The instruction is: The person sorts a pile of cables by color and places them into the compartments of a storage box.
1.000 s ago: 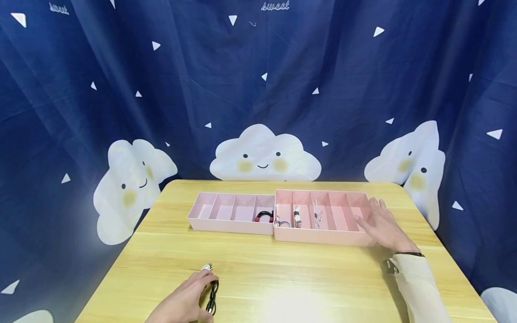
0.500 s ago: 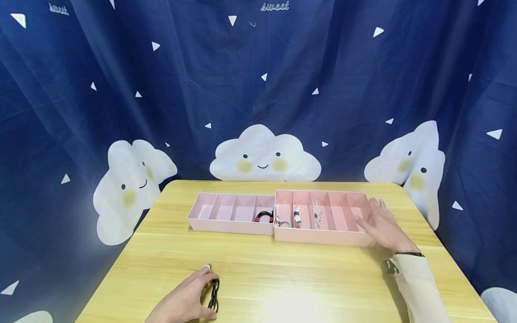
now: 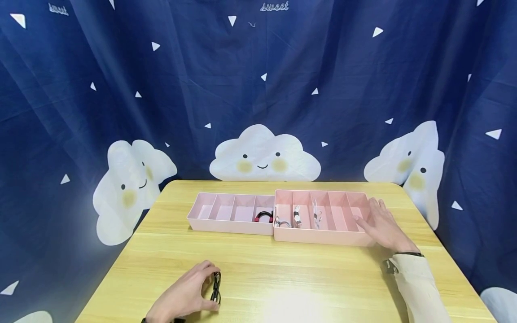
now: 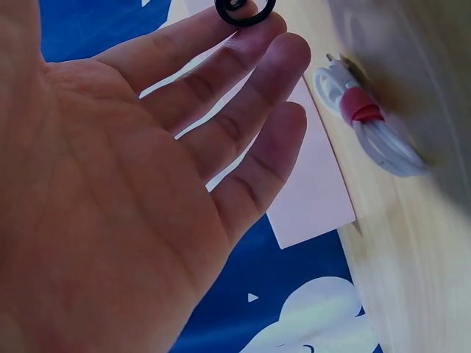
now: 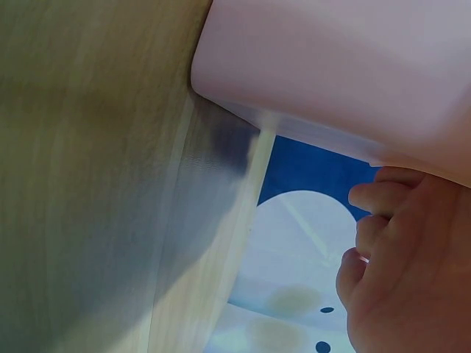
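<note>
My left hand pinches a bundled black cable between thumb and fingertips, above the table's near left part. In the left wrist view, the black cable's coil shows at the fingertips; the thumb is out of sight. A white cable with a red tie lies on the table beyond those fingers; the hand hides it in the head view. My right hand grips the right end of the pink divided box, thumb over the rim and fingers outside. The right wrist view shows bent fingers beside the box wall.
A lilac divided box adjoins the pink one on the left. A black and red cable sits in its rightmost compartment. Pink-box compartments hold a grey cable and white cables. A dark blue curtain hangs behind the table.
My left hand has moved slightly up and away from me, bringing the black cable with it. The white cable end beyond it has become hidden. My right hand and the boxes stay in place.
</note>
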Action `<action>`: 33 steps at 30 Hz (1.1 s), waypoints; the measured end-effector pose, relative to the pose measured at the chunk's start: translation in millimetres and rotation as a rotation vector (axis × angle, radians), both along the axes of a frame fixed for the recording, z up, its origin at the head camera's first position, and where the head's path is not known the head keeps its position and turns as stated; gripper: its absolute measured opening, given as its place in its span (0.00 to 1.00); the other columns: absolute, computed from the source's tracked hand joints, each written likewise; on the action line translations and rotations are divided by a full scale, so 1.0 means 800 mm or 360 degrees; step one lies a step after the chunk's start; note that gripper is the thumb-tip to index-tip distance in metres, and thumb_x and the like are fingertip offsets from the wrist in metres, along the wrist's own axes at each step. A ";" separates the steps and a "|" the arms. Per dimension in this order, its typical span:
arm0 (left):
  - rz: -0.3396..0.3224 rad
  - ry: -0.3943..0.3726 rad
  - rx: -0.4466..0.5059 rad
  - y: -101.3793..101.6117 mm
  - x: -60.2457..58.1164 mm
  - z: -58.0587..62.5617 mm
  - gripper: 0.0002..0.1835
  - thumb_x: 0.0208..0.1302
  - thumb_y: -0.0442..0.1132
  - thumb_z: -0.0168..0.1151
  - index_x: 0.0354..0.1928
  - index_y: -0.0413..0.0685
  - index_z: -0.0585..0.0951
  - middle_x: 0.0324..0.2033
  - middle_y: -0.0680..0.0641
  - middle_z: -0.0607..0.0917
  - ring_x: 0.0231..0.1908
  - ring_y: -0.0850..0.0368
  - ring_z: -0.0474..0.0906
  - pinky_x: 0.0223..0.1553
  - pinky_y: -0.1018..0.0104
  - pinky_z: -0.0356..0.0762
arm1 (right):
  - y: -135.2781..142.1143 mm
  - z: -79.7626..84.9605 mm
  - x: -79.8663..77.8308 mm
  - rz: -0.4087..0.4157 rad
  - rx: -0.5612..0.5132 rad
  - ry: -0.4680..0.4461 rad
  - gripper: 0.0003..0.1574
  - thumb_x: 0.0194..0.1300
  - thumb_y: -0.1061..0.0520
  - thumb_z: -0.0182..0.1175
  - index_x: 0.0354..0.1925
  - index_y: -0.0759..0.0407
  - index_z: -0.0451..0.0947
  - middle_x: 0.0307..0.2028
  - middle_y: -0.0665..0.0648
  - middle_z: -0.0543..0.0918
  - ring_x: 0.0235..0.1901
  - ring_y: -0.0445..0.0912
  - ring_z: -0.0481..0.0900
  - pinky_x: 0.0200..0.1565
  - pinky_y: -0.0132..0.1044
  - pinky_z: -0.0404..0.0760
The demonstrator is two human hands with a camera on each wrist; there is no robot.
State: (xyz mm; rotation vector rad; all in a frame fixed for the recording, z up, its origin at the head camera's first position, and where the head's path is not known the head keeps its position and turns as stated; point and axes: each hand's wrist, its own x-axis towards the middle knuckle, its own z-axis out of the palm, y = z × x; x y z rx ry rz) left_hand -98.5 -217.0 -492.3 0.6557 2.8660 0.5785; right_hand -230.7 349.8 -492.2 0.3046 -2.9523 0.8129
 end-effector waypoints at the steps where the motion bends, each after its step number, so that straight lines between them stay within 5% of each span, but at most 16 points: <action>1: 0.0000 0.0009 0.0000 0.000 0.000 0.001 0.45 0.44 0.62 0.81 0.63 0.47 0.80 0.55 0.58 0.80 0.53 0.58 0.79 0.59 0.51 0.81 | 0.000 0.000 0.000 -0.0001 -0.0001 -0.0001 0.61 0.78 0.34 0.48 0.78 0.79 0.38 0.77 0.84 0.42 0.78 0.78 0.34 0.75 0.73 0.40; 33: -0.0040 0.0133 0.0001 0.009 -0.026 0.025 0.43 0.47 0.57 0.82 0.63 0.44 0.79 0.56 0.55 0.79 0.52 0.57 0.79 0.56 0.54 0.81 | 0.001 -0.001 -0.001 0.0002 0.0000 0.0002 0.60 0.78 0.34 0.49 0.78 0.79 0.38 0.77 0.85 0.42 0.78 0.78 0.35 0.74 0.74 0.40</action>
